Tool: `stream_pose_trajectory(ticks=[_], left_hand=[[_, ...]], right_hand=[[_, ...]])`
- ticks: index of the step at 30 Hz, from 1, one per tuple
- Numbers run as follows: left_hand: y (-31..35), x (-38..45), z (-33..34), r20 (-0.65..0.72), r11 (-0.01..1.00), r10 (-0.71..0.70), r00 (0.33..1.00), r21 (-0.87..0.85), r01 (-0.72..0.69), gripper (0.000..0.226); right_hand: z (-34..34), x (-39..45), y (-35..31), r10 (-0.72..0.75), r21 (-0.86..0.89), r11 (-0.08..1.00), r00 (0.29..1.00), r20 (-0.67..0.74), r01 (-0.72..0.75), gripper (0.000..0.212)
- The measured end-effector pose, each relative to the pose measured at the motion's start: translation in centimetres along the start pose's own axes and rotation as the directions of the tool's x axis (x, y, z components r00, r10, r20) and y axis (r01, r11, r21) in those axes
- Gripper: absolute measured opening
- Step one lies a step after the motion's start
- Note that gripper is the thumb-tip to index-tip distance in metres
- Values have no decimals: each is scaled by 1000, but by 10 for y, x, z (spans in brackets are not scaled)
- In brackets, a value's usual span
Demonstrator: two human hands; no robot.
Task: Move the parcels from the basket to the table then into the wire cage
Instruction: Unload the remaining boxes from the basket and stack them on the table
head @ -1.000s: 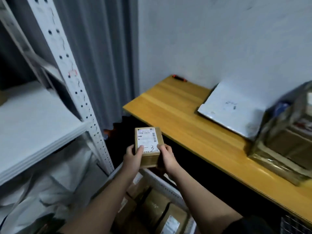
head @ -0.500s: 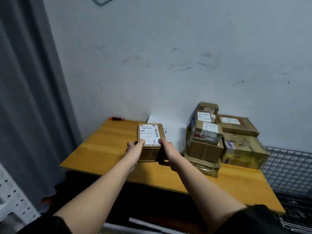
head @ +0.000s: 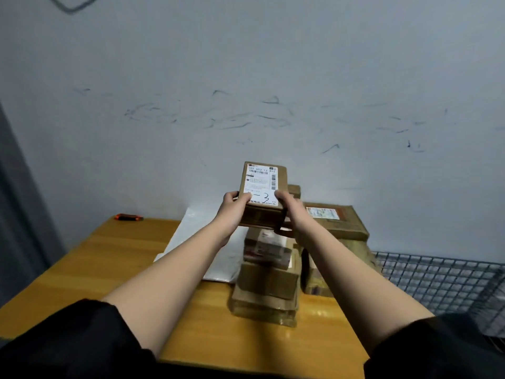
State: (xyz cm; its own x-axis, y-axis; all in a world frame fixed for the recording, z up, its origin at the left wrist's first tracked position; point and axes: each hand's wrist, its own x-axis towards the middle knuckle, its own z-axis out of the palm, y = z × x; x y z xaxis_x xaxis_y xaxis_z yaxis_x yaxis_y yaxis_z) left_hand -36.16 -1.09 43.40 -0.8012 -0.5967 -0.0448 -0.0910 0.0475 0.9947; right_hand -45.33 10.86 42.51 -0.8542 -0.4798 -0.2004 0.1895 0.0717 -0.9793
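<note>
I hold a small brown cardboard parcel (head: pixel 263 187) with a white shipping label in both hands, raised above the stack of parcels (head: pixel 269 280) on the wooden table (head: pixel 109 258). My left hand (head: pixel 232 207) grips its left side, thumb on the label. My right hand (head: pixel 291 207) grips its right side. A larger brown parcel (head: pixel 337 221) lies on top of another at the right of the stack. The wire cage (head: pixel 440 280) stands at the table's right end. The basket is out of view.
A white plastic mailer (head: pixel 196 242) lies flat against the wall left of the stack. An orange and black utility knife (head: pixel 128 216) sits at the table's back left corner. A grey curtain (head: pixel 16 214) hangs at the left. The scuffed wall is close behind.
I turned from the basket and shelf towards the table. The parcel in both hands went up and to the right, from over the table's middle to above the parcel stack.
</note>
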Motion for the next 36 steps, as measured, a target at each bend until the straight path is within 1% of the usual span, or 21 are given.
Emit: stream_pose_trajectory(ticks=[3,6,10,12,13,16,19,21,24,27,31,34,36], left_hand=[[10,26,38,37,998,16,999,53,-18,43],[11,55,72,62,986,15,998,163,-25,44],[4,87,105,49,958,13,999,285,-27,44],[-2,97,115,64,943,9,998,331,-30,43],[-5,105,121,60,930,8,998,368,-30,43],[-18,119,122,32,857,19,999,515,-33,49],[-32,136,118,-8,750,-20,1000,662,21,50],[-42,145,113,-17,688,-54,998,724,49,50],[-55,154,109,-9,606,-117,993,791,79,55],[-67,157,106,-14,531,-177,984,841,108,56],[-74,159,104,-4,521,-222,975,845,122,60],[-74,161,104,-8,539,-224,975,832,130,74],[-75,162,104,-11,543,-214,977,830,129,76]], right_hand=[[-39,29,-13,29,-5,1000,999,-37,-29,62],[-71,57,-17,40,-7,999,994,-102,-41,54],[-101,90,-6,44,12,999,991,-128,-43,43],[-111,103,2,54,29,998,987,-149,-51,42],[-117,113,6,65,39,997,985,-158,-59,45],[-128,131,20,76,54,996,976,-202,-66,56],[-135,150,37,124,89,990,975,-184,-109,50],[-135,158,49,156,83,986,970,-186,-142,54],[-134,170,66,188,37,982,962,-198,-185,63],[-131,176,79,230,10,973,959,-163,-231,69],[-126,180,87,255,-41,965,961,-106,-261,70],[-126,182,91,280,-118,950,956,-83,-288,71],[-127,184,94,291,-140,944,953,-81,-300,75]])
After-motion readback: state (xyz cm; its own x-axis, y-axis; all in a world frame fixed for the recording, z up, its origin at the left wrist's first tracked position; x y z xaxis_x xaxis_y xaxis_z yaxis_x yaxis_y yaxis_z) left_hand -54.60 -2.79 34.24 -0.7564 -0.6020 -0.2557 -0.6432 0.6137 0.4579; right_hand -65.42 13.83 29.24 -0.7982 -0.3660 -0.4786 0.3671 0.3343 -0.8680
